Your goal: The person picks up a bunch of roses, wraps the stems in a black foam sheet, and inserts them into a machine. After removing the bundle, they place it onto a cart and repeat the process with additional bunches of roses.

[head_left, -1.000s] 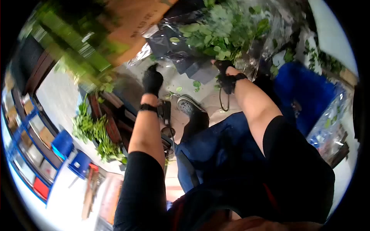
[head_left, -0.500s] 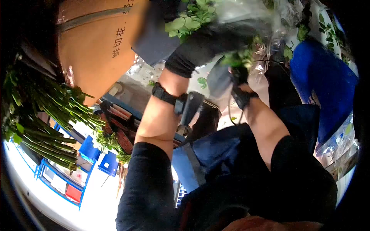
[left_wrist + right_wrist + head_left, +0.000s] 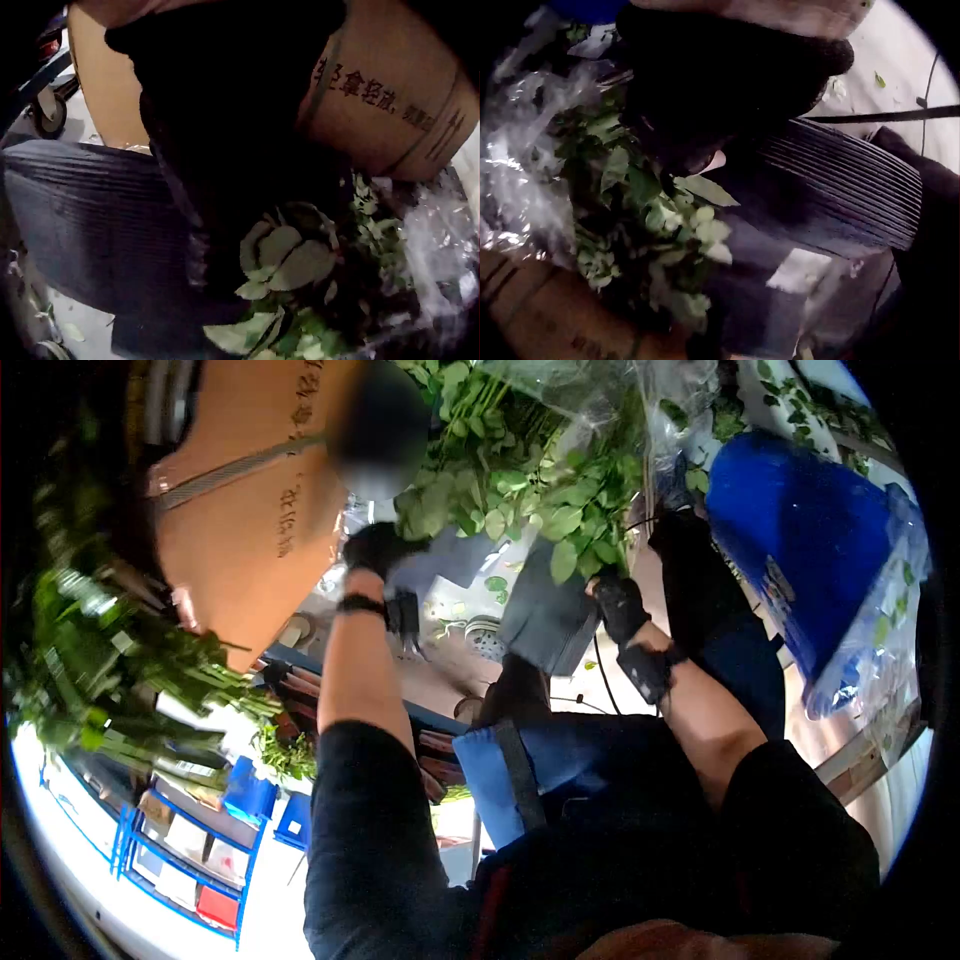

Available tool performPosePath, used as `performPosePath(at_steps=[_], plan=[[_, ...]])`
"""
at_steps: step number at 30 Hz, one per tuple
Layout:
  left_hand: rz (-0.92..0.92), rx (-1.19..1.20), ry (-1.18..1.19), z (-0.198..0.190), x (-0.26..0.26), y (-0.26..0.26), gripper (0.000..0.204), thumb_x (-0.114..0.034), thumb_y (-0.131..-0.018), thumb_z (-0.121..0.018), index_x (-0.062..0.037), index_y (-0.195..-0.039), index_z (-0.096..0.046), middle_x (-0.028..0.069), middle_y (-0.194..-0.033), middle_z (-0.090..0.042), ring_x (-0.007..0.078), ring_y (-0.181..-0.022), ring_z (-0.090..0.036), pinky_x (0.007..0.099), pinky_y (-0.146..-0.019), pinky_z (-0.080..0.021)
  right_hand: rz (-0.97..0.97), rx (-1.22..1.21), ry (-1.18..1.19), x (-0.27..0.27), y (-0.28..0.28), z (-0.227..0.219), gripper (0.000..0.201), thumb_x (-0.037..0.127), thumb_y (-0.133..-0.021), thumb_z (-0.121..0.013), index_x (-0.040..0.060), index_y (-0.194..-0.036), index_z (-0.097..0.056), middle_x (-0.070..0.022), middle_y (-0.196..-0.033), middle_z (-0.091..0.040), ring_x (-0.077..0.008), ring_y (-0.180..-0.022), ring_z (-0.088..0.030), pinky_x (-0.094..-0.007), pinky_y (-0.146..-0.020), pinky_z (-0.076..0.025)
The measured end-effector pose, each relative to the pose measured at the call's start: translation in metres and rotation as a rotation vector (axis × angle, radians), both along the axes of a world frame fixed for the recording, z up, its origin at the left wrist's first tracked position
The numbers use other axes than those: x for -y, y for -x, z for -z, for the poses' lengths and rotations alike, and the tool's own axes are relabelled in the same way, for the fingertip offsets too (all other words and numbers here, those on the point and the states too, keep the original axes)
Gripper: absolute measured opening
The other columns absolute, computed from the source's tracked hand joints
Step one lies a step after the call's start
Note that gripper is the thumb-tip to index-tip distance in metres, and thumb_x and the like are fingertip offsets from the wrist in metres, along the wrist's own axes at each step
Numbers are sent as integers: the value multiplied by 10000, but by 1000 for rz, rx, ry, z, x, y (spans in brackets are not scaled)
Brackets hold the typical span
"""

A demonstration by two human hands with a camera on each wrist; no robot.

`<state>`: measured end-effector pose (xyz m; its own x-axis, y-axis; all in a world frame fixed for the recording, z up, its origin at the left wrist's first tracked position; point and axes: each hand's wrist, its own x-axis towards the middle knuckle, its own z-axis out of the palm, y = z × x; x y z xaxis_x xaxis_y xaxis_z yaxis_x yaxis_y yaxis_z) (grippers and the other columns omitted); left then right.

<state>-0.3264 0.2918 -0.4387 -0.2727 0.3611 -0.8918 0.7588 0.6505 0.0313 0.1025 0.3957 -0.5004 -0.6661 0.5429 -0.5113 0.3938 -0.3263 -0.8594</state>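
A leafy green bunch (image 3: 540, 490) lies in front of me on a dark grey ribbed wrapping sheet (image 3: 550, 610). My left hand (image 3: 380, 548), in a black glove, grips the left flap of this sheet; the left wrist view shows its ribs (image 3: 97, 217) beside the dark hand. My right hand (image 3: 618, 608), gloved in black with a bare thumb tip, pinches the sheet's right side close to the leaves. Ribs (image 3: 847, 180) spread out beside this hand in the right wrist view. Shadow hides most fingers in both wrist views.
A large cardboard box (image 3: 240, 490) stands at upper left, with blurred cut stems (image 3: 130, 660) below it. Clear plastic film (image 3: 660, 410) lies behind the leaves. On the right is a blue bin (image 3: 800, 540); blue shelving (image 3: 190, 850) stands at lower left.
My left hand reached across the leaves half a second ago and is now back at left on the sheet's flap. The view has shifted, showing more of the leafy bunch.
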Motion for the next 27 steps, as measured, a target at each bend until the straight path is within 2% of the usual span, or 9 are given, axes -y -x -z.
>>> performPosePath(at_steps=[3, 6, 7, 8, 9, 12, 20, 26, 27], plan=[[92, -143, -425, -32, 56, -47, 707, -739, -716, -515, -82, -891, -709, 159, -780, -682, 315, -756, -666, 441, -689, -504, -510, -128, -712, -30, 38, -143, 199, 125, -844, -542, 57, -1018, -611, -147, -953, -643, -267, -848, -630, -355, -728, -492], [-585, 384, -583, -174, 44, -79, 419, -437, -791, -654, -72, -995, -661, 171, -866, -672, 324, -748, -651, 409, -668, -509, -445, -83, -460, -25, 30, -236, 182, 90, -805, -627, 23, -974, -638, -126, -968, -645, -257, -919, -602, -378, -828, -467], [-327, 405, -705, -187, 75, -79, 373, -359, -807, -661, -57, -1024, -644, 160, -877, -674, 300, -749, -653, 397, -674, -515, -231, 119, 421, -35, 52, -272, 302, 113, -778, -691, 26, -1061, -631, -109, -1033, -643, -220, -944, -595, -354, -854, -463], [-750, 527, -492, -231, 66, -89, 331, -254, -836, -628, -29, -1079, -617, 147, -932, -671, 284, -815, -647, 372, -738, -514, -340, 73, 213, -33, 57, -299, 284, 130, -816, -630, 57, -1090, -623, -124, -1080, -626, -264, -964, -594, -364, -847, -470], [-257, 503, -426, -274, 53, -81, 285, -141, -855, -584, 1, -1101, -604, 136, -1019, -665, 275, -930, -634, 340, -814, -496, -441, 30, 1, -31, 58, -325, 276, 147, -854, -568, 87, -1119, -615, -140, -1127, -608, -308, -984, -592, -374, -840, -477], [-1087, 661, -780, -327, 62, -113, 280, -51, -861, -541, 2, -1131, -588, 136, -1059, -654, 270, -987, -615, 320, -859, -473, -294, -157, 169, -40, 70, -365, 341, 125, -818, -604, 50, -1150, -589, -169, -1171, -591, -333, -1063, -564, -394, -913, -448], [-124, 430, -1035, -420, -76, -116, 211, -99, -838, -528, -8, -1023, -577, 136, -995, -599, 299, -982, -564, 376, -915, -427, 228, -405, 472, -153, 92, -539, 638, 184, -777, -709, 23, -1328, -431, -91, -1305, -497, -225, -1193, -475, -336, -1010, -373], [105, 330, -1299, -517, -237, -150, 332, -65, -896, -472, 1, -1220, -510, 198, -1159, -566, 336, -1083, -543, 388, -928, -431, 334, -403, 146, -238, 36, -631, 645, 203, -746, -751, 23, -1297, -469, -87, -1242, -547, -205, -1125, -529, -341, -960, -422], [-180, 565, -1197, -530, -258, -157, 343, -32, -904, -487, 7, -1245, -485, 174, -1168, -574, 284, -1086, -553, 370, -914, -442, 369, -397, 106, -252, 24, -644, 641, 210, -743, -753, 24, -1291, -477, -83, -1222, -563, -204, -1102, -550, -344, -945, -436]])
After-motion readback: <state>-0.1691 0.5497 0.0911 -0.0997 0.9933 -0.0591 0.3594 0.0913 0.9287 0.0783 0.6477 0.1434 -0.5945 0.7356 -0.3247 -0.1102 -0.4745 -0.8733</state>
